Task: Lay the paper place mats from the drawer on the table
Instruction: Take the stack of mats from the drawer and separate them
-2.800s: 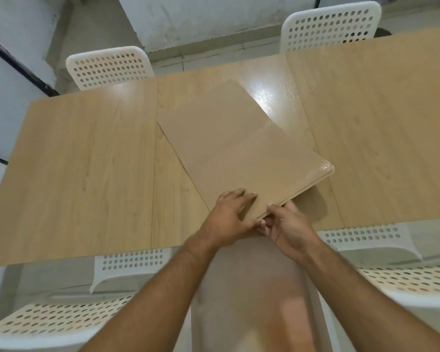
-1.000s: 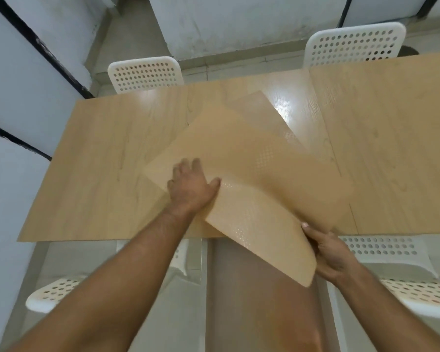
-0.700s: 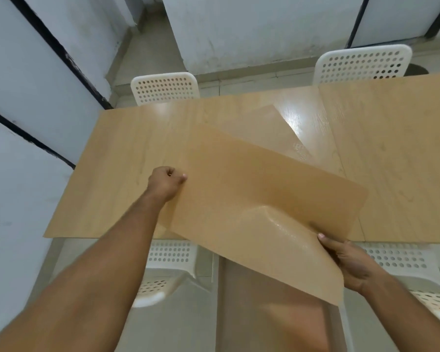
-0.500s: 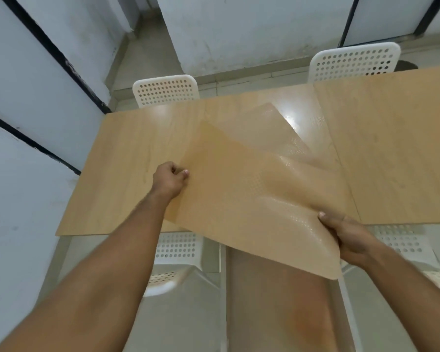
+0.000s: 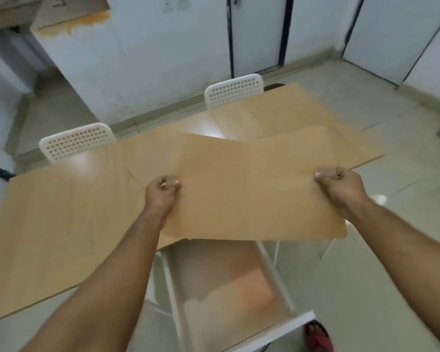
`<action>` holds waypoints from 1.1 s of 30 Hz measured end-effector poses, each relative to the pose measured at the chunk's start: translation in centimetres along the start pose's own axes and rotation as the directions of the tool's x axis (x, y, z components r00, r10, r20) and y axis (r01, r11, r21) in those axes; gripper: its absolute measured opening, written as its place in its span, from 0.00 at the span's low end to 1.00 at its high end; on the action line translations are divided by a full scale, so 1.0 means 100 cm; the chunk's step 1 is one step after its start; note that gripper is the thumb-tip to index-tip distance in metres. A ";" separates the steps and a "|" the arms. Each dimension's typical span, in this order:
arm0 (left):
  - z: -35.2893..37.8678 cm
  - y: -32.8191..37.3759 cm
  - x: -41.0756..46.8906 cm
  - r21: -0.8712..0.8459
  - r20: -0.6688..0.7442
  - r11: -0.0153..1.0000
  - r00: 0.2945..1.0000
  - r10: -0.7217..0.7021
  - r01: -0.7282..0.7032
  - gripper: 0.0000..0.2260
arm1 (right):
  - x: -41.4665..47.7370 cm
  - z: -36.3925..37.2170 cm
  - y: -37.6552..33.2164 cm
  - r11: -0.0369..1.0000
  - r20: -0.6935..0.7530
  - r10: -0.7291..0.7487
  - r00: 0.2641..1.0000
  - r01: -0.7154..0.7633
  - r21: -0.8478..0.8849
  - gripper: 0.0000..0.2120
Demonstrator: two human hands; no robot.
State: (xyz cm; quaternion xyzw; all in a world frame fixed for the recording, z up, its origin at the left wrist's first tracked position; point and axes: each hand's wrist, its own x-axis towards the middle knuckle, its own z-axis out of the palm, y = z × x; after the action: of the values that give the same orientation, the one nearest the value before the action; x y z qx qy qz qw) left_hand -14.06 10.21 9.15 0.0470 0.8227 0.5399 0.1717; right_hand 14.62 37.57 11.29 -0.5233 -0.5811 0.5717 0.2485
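**I hold a paper place mat point(image 5: 254, 191) spread between both hands over the near edge of the table point(image 5: 48, 224).**

The mat's long axis runs left to right across my view, with one short side toward each hand. Its far long edge points at the wall, and its near long edge hangs past the table above the open drawer point(image 5: 277, 331). My left hand point(image 5: 163, 191) pinches the left side, thumb on top and fingers curled under. My right hand point(image 5: 341, 186) grips the right side the same way. A white perforated chair point(image 5: 76, 141) and a second chair point(image 5: 234, 92) stand at the table's far side.
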 end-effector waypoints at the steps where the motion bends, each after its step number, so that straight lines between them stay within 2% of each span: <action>1: 0.014 0.007 -0.009 -0.021 0.008 1.000 1.000 0.006 -0.006 0.10 | 0.006 -0.015 -0.001 1.000 -0.012 -0.009 1.000 0.009 -0.003 0.03; 3: 0.046 0.021 -0.027 -0.043 0.011 0.999 1.000 0.021 -0.020 0.08 | 0.022 -0.050 -0.002 0.999 -0.025 -0.032 0.999 0.032 0.003 0.04; 6: 0.093 0.037 -0.051 -0.038 -0.001 0.999 1.000 0.031 -0.031 0.03 | 0.051 -0.097 0.004 0.998 -0.039 -0.040 0.998 0.042 0.042 0.12; 10: 0.162 0.057 -0.088 -0.045 -0.078 0.999 0.997 -0.009 0.005 0.06 | 0.089 -0.156 0.003 0.996 -0.007 -0.046 0.999 0.046 0.078 0.19; 15: 0.217 0.077 -0.126 -0.031 -0.126 0.999 0.991 -0.043 0.039 0.03 | 0.125 -0.212 -0.011 0.997 0.037 -0.082 0.996 0.082 0.000 0.18; 21: 0.253 0.098 -0.127 -0.044 -0.176 0.999 0.984 -0.037 0.029 0.03 | 0.179 -0.232 -0.023 0.995 0.054 -0.083 0.995 0.085 -0.048 0.19; 26: 0.290 0.102 -0.100 -0.044 -0.175 0.998 0.983 -0.054 0.047 0.03 | 0.228 -0.226 -0.026 0.990 0.070 -0.059 0.996 0.067 -0.121 0.15; 33: 0.336 0.097 -0.031 -0.059 -0.174 0.988 0.973 -0.154 0.146 0.11 | 0.322 -0.184 -0.046 0.949 0.183 -0.008 0.983 0.066 -0.310 0.14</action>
State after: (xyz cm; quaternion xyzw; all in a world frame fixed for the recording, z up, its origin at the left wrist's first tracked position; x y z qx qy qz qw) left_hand -0.99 42.69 6.65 -0.0677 0.8234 0.5461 0.1387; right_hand 18.89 74.70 9.67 -0.4915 -0.6944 0.5119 0.1194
